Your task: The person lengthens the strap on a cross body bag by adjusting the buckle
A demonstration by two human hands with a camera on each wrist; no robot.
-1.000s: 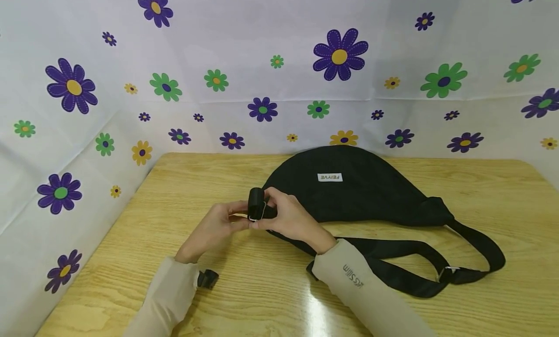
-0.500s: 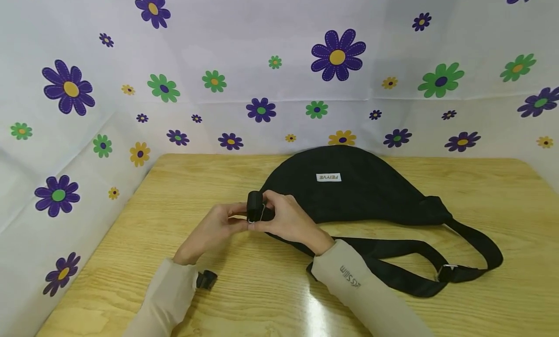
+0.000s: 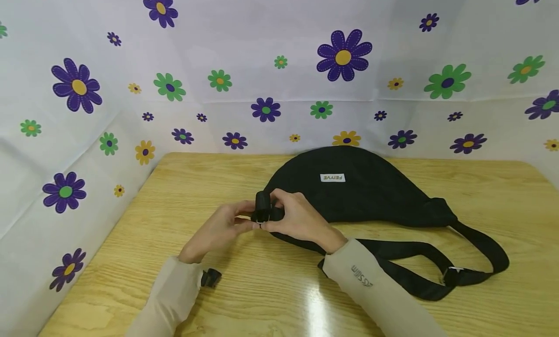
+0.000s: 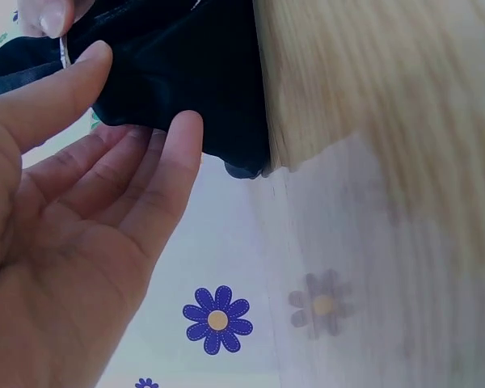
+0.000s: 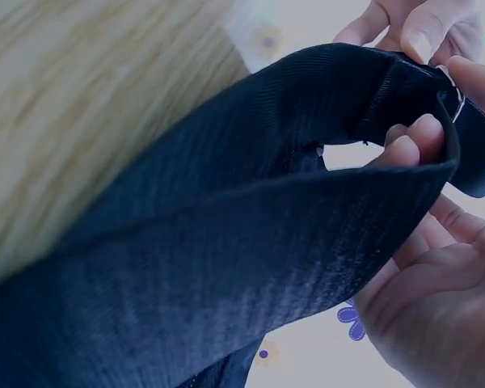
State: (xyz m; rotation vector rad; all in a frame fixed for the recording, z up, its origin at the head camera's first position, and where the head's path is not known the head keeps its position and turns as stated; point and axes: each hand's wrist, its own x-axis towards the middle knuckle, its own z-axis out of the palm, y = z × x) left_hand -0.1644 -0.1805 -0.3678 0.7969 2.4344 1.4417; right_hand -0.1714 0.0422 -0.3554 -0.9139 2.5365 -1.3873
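A black waist bag (image 3: 345,196) with a white label lies on the wooden table. In front of its left end, both hands hold its black strap (image 3: 263,201) off the table, where a small loop stands up through a thin metal slider buckle (image 5: 458,105). My left hand (image 3: 220,230) pinches the strap near the buckle between thumb and fingers. From the other side my right hand (image 3: 301,218) pinches strap and buckle, some fingertips reaching inside the strap's fold in the right wrist view. Exactly which fingers touch the metal cannot be told.
More strap (image 3: 402,249) with a second metal slider (image 3: 452,275) loops across the table at right. A small black piece (image 3: 212,278), apparently a buckle or strap end, lies beside the left sleeve. A flower-printed cloth (image 3: 279,84) hangs behind and at left.
The head view has shifted slightly. The upright strap loop has changed shape a little, and a bit of black strap now shows at its left by the left fingers. Both hands keep their hold.
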